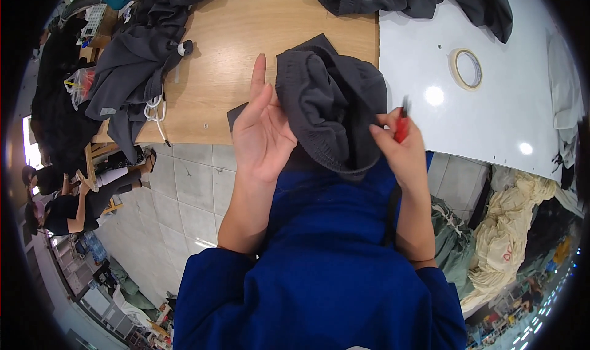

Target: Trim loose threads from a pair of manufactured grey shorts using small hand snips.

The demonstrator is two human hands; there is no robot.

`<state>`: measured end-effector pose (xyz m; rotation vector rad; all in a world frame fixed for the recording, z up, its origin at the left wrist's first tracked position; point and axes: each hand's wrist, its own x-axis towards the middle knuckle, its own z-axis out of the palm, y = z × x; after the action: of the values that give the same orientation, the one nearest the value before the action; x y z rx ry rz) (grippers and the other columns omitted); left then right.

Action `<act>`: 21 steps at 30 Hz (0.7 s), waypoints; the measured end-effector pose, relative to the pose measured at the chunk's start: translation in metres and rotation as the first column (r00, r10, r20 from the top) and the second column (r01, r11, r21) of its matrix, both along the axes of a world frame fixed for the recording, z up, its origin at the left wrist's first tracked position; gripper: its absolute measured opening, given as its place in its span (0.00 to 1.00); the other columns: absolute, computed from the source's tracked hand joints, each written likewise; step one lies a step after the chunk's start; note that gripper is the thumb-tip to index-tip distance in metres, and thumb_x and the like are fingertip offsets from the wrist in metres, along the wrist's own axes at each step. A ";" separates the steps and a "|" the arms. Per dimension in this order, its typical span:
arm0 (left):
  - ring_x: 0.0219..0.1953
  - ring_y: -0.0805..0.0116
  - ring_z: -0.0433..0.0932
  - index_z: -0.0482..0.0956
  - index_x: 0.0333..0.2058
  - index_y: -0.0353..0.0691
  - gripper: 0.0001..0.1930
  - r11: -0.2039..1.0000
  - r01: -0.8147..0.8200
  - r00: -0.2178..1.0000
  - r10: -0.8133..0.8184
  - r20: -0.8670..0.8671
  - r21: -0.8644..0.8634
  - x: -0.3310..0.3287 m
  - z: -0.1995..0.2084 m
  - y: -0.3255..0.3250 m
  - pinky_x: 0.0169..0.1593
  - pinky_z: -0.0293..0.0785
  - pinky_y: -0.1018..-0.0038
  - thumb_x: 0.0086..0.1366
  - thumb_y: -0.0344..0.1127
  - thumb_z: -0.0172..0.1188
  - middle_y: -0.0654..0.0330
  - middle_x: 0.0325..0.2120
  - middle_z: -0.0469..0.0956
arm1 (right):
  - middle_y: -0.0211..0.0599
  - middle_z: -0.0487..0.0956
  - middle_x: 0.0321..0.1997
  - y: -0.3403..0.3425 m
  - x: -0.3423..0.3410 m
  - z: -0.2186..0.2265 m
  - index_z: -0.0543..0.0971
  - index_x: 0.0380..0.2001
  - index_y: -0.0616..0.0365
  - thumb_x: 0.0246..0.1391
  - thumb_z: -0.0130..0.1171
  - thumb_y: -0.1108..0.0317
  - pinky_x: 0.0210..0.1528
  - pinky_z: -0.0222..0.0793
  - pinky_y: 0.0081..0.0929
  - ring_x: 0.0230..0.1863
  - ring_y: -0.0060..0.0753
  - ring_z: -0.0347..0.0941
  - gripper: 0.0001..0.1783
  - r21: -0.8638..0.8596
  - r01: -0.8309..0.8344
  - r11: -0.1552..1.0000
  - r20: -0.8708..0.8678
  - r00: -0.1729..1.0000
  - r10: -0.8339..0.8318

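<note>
A dark grey garment (329, 104) with a gathered elastic waistband is bunched at the table's front edge, its opening facing up. My left hand (264, 132) is at its left side, palm up, with thumb and index finger stretched out; its other fingers are partly hidden by the cloth. On the opposite side, my right hand (402, 150) is closed around a small red tool (402, 129) whose dark tip is blurred, so I cannot tell its exact kind. The thumb and fingertips of that hand are at the waistband's right edge; whether they pinch it is unclear.
A roll of masking tape (466, 69) lies on the white tabletop (424, 129). More dark garments (132, 67) are heaped at left and along the back, with white cord (155, 109) hanging. Cream cloth sacks (507, 233) stand at lower right. Two people (67, 208) sit at far left.
</note>
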<state>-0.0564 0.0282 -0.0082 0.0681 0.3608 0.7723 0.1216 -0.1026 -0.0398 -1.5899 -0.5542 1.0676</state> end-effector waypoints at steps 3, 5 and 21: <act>0.60 0.57 0.59 0.48 0.62 0.52 0.25 0.997 0.029 0.992 -0.020 -0.122 0.069 0.003 0.002 -0.005 0.61 0.55 0.53 0.67 0.30 0.34 0.52 0.59 0.56 | 0.29 0.68 0.27 -0.004 0.014 0.005 0.61 0.20 0.51 0.47 0.53 0.81 0.36 0.66 0.18 0.32 0.21 0.68 0.14 0.217 0.181 0.959 -0.615 0.789 -0.010; 0.60 0.57 0.59 0.47 0.62 0.51 0.25 0.996 0.055 0.994 -0.048 -0.102 0.068 0.007 0.002 -0.008 0.61 0.55 0.55 0.67 0.29 0.34 0.52 0.59 0.55 | 0.29 0.68 0.26 -0.004 0.017 0.008 0.61 0.20 0.50 0.47 0.52 0.82 0.36 0.67 0.18 0.32 0.22 0.69 0.14 0.252 0.244 0.936 -0.735 0.678 0.021; 0.54 0.60 0.67 0.53 0.60 0.42 0.25 0.977 0.212 0.969 -0.209 -0.128 0.009 0.002 -0.003 -0.031 0.58 0.63 0.67 0.63 0.26 0.40 0.49 0.53 0.64 | 0.53 0.72 0.48 -0.018 0.046 -0.014 0.70 0.43 0.69 0.56 0.39 0.70 0.57 0.62 0.40 0.51 0.43 0.69 0.16 0.267 0.671 0.691 -0.963 0.165 0.211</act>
<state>-0.0547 -0.0025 -0.0111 0.1745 0.4579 0.5626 0.1672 -0.1202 -0.0540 -0.0425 0.2873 1.1611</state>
